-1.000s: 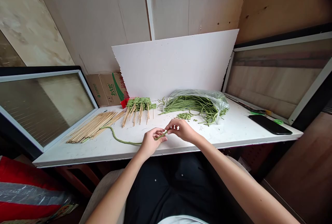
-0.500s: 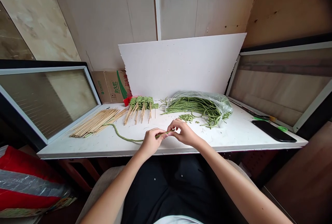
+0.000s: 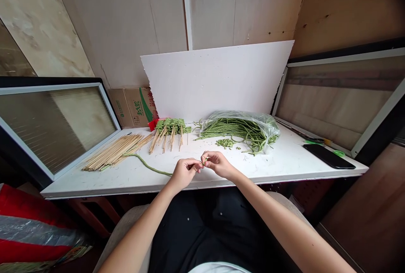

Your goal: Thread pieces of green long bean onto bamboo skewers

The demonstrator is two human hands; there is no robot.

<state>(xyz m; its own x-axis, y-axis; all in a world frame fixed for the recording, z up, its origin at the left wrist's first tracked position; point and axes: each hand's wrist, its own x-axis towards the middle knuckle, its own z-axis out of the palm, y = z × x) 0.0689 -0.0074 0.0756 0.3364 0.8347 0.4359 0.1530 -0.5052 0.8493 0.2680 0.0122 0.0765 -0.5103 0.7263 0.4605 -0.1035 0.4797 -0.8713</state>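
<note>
A small food-prep corner, home or shop I cannot tell from my remote post: beans (image 3: pixel 226 128), skewers (image 3: pixel 114 151) and a phone (image 3: pixel 329 156) share a white worktop (image 3: pixel 284 162) between two framed panes (image 3: pixel 63 125), with a carton (image 3: pixel 130 106) at the back and a plain panelled wall (image 3: pixel 120 20) behind.

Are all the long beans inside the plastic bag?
No, one bean lies outside the bag, running across the table from the sticks to the left hand.
</note>
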